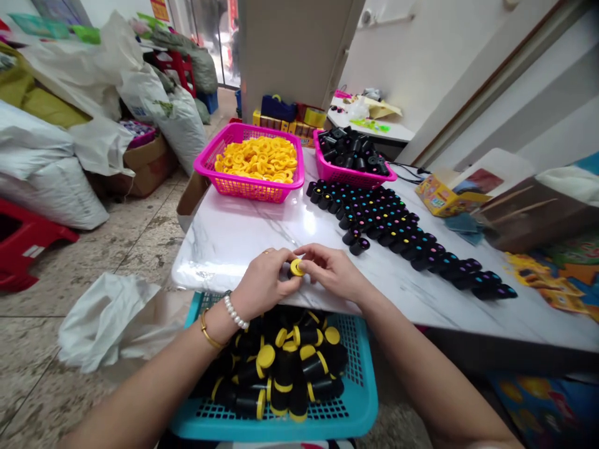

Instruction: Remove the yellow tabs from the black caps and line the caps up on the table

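Observation:
Over the table's near edge my left hand (274, 274) grips a small black cylinder whose yellow cap (296, 267) faces up. My right hand (330, 271) has its fingers closed round the same piece, with the thumb against the yellow cap. Most of the black body is hidden by my fingers. Just below, a teal basket (360, 374) holds many black cylinders with yellow caps (266, 357). Rows of black cylinders (388, 218) with coloured dots on top stand to the right of my hands.
A pink basket (248, 188) of yellow rings (262, 156) and another pink basket (349, 176) of black cylinders stand at the back of the white table (224, 243). Small boxes (440, 194) lie to the right. White sacks (42, 168) and a red stool (28, 243) are at left.

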The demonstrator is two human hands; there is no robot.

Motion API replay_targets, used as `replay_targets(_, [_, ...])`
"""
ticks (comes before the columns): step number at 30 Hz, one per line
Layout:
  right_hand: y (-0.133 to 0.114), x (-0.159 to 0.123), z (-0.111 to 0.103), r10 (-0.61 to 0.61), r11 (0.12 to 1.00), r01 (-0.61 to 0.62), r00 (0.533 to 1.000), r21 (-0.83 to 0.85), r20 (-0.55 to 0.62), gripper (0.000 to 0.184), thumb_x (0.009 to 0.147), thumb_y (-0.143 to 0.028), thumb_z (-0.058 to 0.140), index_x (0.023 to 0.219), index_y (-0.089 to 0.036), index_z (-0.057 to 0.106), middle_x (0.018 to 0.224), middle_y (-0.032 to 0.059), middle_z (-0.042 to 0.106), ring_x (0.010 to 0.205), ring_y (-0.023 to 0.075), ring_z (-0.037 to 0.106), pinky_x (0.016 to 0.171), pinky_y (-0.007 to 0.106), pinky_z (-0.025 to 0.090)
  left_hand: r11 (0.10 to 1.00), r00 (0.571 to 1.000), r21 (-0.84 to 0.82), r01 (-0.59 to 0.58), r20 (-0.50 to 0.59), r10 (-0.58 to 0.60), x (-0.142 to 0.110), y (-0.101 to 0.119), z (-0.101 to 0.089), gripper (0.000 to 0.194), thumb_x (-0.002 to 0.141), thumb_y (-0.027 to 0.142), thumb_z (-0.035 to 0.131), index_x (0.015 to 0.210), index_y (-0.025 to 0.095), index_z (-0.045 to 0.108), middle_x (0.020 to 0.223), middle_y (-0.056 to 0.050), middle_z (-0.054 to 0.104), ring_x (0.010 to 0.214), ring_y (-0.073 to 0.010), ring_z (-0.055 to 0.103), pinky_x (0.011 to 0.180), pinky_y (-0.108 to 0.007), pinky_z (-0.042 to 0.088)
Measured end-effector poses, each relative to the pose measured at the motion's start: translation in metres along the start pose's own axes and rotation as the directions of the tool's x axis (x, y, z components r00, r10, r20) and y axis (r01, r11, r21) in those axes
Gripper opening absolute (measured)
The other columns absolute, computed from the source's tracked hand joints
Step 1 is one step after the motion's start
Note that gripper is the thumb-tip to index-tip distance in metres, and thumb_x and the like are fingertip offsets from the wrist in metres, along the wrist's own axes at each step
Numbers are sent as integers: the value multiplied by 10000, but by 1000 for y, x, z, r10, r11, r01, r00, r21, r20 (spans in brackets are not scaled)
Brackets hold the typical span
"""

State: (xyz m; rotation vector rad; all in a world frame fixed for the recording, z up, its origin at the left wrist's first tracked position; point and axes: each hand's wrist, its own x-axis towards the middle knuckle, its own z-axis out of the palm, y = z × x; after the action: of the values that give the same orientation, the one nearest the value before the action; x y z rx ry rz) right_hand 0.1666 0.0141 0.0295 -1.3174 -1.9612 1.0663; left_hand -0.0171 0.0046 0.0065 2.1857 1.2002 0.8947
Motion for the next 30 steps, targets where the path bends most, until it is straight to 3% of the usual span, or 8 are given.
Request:
replay_targets(4, [-8, 3, 14, 0, 994, -8, 998, -111, -70, 191, 880, -348, 503, 906, -179, 588, 829, 5, 641, 718, 130, 575, 649, 241, 445, 1000, 1000, 22, 3, -27, -2, 0, -1, 4, 127, 777, 236, 602, 890, 181, 582, 785, -14, 570, 792, -180, 528, 715, -297, 421])
replay_targets(9, [-16, -7, 22, -28, 988, 5, 990, -157, -142, 160, 902, -296, 455, 936, -195, 574, 844, 4, 618, 745, 138, 560, 666, 250, 438, 997, 996, 67, 32, -81, -27, -7, 2, 11, 144, 778, 222, 583, 905, 175, 534, 826, -37, 566, 814, -201, 527, 740, -330, 432])
replay_targets(14, [-21, -20, 23, -53, 993, 41, 993, -108, -108, 107, 881, -246, 475, 857, -195, 566, 791, -7, 602, 674, 120, 530, 610, 228, 418, 997, 995, 67, 42, -91, -36, -20, 6, 19, 147, 760, 244, 596, 857, 192, 498, 832, -35, 555, 819, -208, 520, 729, -334, 434])
replay_targets(19, [-15, -17, 28, 4, 993, 4, 997, 119, -73, 103, 814, -247, 547, 738, -179, 531, 665, -36, 539, 614, 103, 493, 550, 204, 396, 997, 994, 38, 65, -86, -62, -25, 12, 18, 157, 750, 215, 591, 804, 200, 444, 789, -14, 533, 769, -189, 508, 682, -306, 408])
replay_targets(24, [-12, -17, 29, 118, 925, -91, 992, 369, -49, 220, 829, -370, 521, 728, -178, 493, 597, -46, 508, 504, 89, 465, 466, 194, 372, 998, 999, -37, 51, -16, -52, -22, 14, 9, 196, 751, 267, 632, 812, 197, 460, 793, 1, 553, 752, -170, 505, 672, -287, 392])
replay_targets(28, [-26, -42, 25, -39, 984, 51, 997, 173, -69, 87, 794, -254, 571, 824, -173, 562, 728, -27, 564, 634, 104, 500, 568, 205, 409, 996, 996, -43, 82, -32, -83, -35, 21, 7, 198, 753, 304, 635, 797, 194, 476, 774, -2, 555, 727, -168, 501, 655, -287, 385])
replay_targets(30, [-31, -58, 26, -36, 992, 36, 999, 124, -6, 83, 756, -173, 580, 837, -182, 567, 706, -40, 543, 627, 102, 481, 557, 199, 393, 994, 995, -40, 99, 9, -99, -49, 23, 12, 225, 713, 299, 670, 780, 192, 485, 780, -13, 565, 730, -173, 507, 650, -289, 388])
